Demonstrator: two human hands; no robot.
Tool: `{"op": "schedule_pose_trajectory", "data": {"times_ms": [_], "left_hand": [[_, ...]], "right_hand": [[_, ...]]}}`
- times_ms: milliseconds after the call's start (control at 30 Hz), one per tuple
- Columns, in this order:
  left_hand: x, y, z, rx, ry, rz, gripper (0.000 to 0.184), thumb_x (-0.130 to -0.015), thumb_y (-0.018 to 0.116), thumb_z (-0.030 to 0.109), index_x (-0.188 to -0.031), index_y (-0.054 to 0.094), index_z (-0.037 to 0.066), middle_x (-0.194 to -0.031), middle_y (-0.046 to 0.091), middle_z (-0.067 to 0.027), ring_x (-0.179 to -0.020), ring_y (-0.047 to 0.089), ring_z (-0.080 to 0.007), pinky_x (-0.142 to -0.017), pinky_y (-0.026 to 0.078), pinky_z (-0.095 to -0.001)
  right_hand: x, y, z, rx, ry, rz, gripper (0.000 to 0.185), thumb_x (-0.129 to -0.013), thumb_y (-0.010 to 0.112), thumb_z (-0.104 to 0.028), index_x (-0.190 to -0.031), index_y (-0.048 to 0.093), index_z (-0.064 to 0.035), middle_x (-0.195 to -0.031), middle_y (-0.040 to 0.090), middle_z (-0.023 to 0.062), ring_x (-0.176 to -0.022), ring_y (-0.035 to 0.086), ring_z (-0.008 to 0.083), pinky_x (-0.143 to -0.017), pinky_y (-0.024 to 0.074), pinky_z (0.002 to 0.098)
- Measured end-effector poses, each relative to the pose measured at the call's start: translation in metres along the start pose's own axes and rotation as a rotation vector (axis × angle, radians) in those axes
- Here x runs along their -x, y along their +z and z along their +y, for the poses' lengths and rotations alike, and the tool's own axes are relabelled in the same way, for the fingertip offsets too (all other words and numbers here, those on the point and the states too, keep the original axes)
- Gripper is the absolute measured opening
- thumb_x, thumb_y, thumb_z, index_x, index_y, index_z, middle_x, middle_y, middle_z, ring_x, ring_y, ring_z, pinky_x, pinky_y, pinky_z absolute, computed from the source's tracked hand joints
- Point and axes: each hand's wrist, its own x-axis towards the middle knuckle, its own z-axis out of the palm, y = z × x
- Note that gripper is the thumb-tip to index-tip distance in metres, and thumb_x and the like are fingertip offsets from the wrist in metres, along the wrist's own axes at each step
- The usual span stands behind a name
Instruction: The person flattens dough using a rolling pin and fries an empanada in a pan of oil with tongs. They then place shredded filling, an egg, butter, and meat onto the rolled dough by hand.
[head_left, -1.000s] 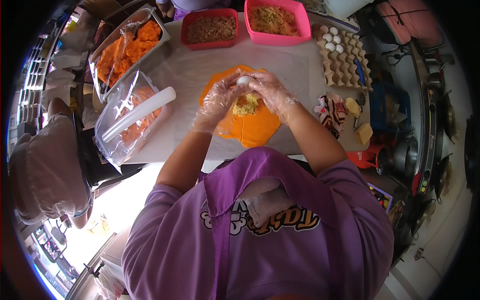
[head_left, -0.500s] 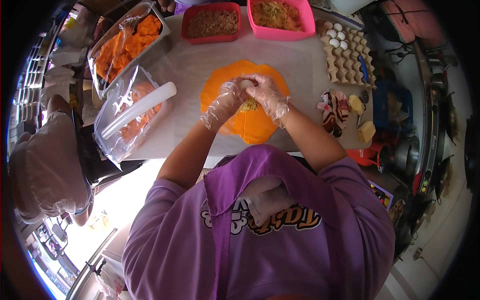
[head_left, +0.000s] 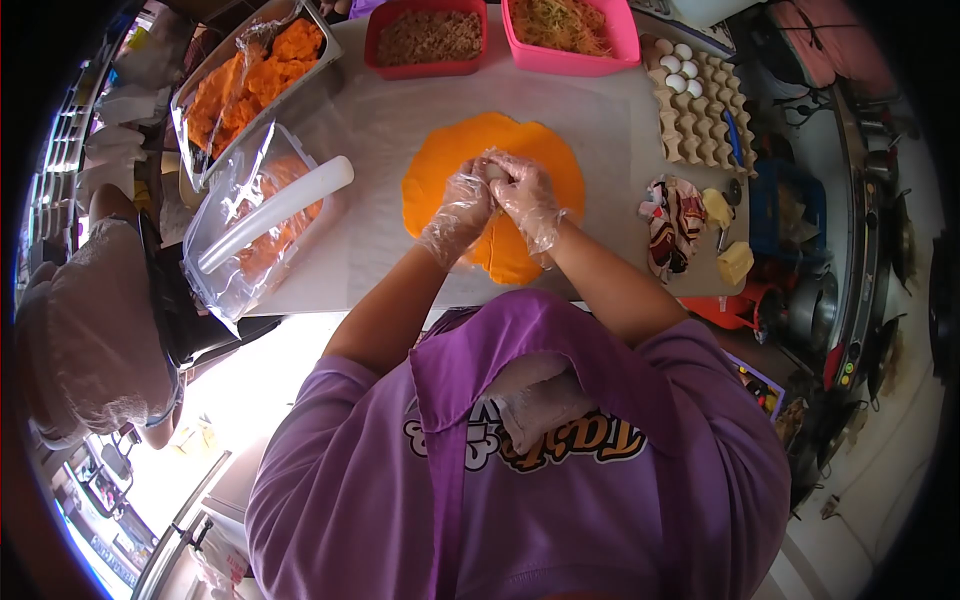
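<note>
My left hand [head_left: 464,206] and my right hand [head_left: 526,196], both in clear plastic gloves, meet over a flat orange dough sheet [head_left: 430,165]. Their fingers are wrapped round a white egg [head_left: 495,172], of which only a small part shows between them. The shredded filling on the dough is hidden under my hands. The dough lies on a clear plastic sheet on the pale table [head_left: 375,230].
Orange dough fills a metal tray [head_left: 335,48] at the back left, near a plastic tub with a white rolling pin [head_left: 285,212]. Behind are a red container [head_left: 430,68] and a pink container [head_left: 575,64]. An egg tray [head_left: 705,120] and patterned cloth [head_left: 675,225] lie right.
My hands have drawn closer together and closed further round the egg, which shows less. They now cover the shredded filling seen earlier on the dough.
</note>
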Motion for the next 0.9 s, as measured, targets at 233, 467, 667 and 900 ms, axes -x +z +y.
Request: {"op": "schedule_pose_trajectory", "data": {"times_ms": [233, 467, 667, 900], "left_hand": [[-0.004, -0.004, -0.014, -0.404, 0.172, -0.022, 0.042, -0.087, 0.054, 0.025, -0.120, 0.048, -0.001, -0.117, 0.053, -0.0227, -0.106, 0.053, -0.0383, -0.091, 0.044, -0.0386], [-0.001, -0.004, -0.007, -0.613, 0.224, -0.032, 0.042, -0.088, 0.050, 0.025, -0.120, 0.047, -0.002, -0.116, 0.051, -0.0236, -0.108, 0.050, -0.0390, -0.093, 0.042, -0.0397], [-0.004, -0.003, -0.010, -0.620, 0.199, -0.019, 0.040, -0.089, 0.047, 0.024, -0.119, 0.046, -0.002, -0.117, 0.050, -0.0241, -0.110, 0.049, -0.0383, -0.093, 0.041, -0.0390], [-0.004, -0.004, -0.010, -0.518, 0.176, -0.035, 0.041, -0.091, 0.046, 0.025, -0.120, 0.046, -0.004, -0.116, 0.051, -0.0251, -0.107, 0.050, -0.0395, -0.091, 0.042, -0.0390]], "right_hand": [[0.000, 0.005, 0.001, 0.059, 0.016, 0.033, 0.034, -0.070, 0.061, -0.004, -0.103, 0.066, -0.0029, -0.106, 0.064, 0.0164, -0.099, 0.060, 0.0298, -0.092, 0.0455, 0.0342], [-0.002, 0.007, 0.002, 0.101, 0.044, 0.052, 0.032, -0.069, 0.061, -0.005, -0.101, 0.067, -0.0036, -0.105, 0.065, 0.0154, -0.099, 0.060, 0.0288, -0.092, 0.0455, 0.0340], [-0.003, 0.008, 0.006, 0.102, 0.016, 0.059, 0.032, -0.070, 0.061, -0.007, -0.101, 0.067, -0.0027, -0.105, 0.065, 0.0162, -0.098, 0.061, 0.0297, -0.091, 0.0460, 0.0345], [-0.002, 0.006, 0.006, 0.093, 0.050, 0.041, 0.033, -0.071, 0.061, -0.006, -0.103, 0.066, -0.0019, -0.107, 0.064, 0.0164, -0.100, 0.060, 0.0304, -0.092, 0.0456, 0.0341]]}}
